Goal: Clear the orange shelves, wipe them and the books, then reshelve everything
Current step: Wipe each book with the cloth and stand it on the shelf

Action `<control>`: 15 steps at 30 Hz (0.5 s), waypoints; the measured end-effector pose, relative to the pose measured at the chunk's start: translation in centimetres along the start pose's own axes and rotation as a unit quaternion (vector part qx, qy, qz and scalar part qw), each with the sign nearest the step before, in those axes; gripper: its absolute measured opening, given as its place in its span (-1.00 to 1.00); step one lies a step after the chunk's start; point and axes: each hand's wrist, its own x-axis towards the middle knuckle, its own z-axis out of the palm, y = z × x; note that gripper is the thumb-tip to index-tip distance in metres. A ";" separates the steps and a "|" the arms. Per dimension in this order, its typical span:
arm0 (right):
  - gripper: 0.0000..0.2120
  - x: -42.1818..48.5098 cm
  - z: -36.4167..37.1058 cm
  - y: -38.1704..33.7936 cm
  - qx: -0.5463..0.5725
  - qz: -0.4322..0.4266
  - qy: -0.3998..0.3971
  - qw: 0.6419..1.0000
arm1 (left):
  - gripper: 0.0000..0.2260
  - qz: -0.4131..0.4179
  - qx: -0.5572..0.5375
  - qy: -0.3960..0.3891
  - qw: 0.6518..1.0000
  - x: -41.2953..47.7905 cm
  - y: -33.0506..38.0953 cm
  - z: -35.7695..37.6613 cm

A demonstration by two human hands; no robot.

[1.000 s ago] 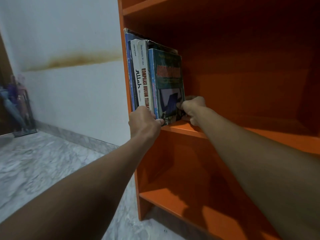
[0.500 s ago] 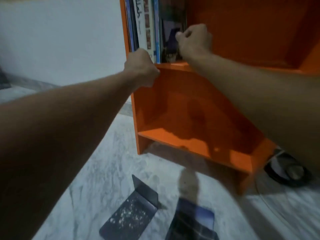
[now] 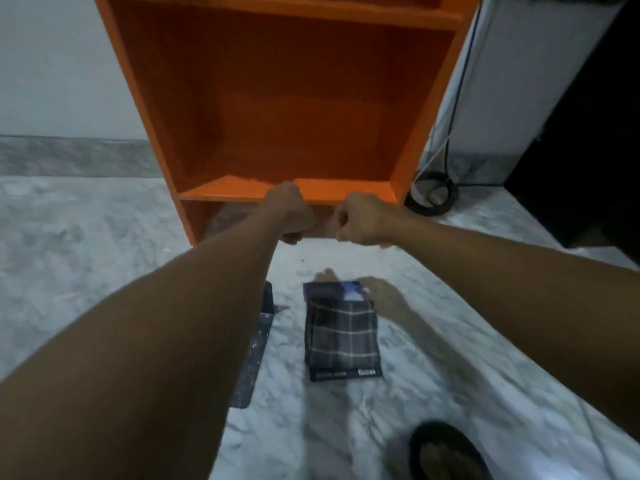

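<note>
The orange bookcase (image 3: 225, 190) stands on the marble floor, and the compartment in view holds nothing. My left hand (image 3: 292, 214) and my right hand (image 3: 360, 218) hover side by side in front of its lowest board, fingers curled into fists with nothing in them. On the floor below lies a dark book (image 3: 346, 374) with a folded grey checked cloth (image 3: 341, 336) on top. A dark speckled metal bookend (image 3: 258, 337) lies to its left, partly hidden by my left forearm. The shelved books are out of view.
A bare foot (image 3: 384, 299) rests just right of the book. A dark sandal (image 3: 446, 452) sits at the bottom right. A coiled cable (image 3: 433, 194) lies beside the bookcase, with a white appliance (image 3: 519, 81) behind it.
The view dropped from the books on the upper shelf to the floor. Both hands came off the books and moved down to the lowest shelf edge.
</note>
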 end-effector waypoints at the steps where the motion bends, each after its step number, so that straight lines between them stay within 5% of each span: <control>1: -0.87 -0.5 1.1 0.9 -0.002 0.008 -0.030 1.000 | -0.85 -0.010 -0.008 -0.036 0.999 -0.3 -0.4 1.4; 7: -0.76 -0.5 8.0 3.6 -0.062 0.028 -0.059 0.996 | -0.88 -0.059 0.069 -0.068 0.994 0.4 -4.0 6.4; 13: 0.05 -0.4 15.0 4.7 -0.095 0.030 -0.208 0.973 | -0.74 -0.066 0.147 -0.071 0.984 1.0 -7.0 9.6; 15: 0.04 -1.1 16.1 4.7 -0.158 0.022 -0.216 0.963 | -0.73 -0.070 0.144 -0.084 0.983 1.3 -7.8 10.6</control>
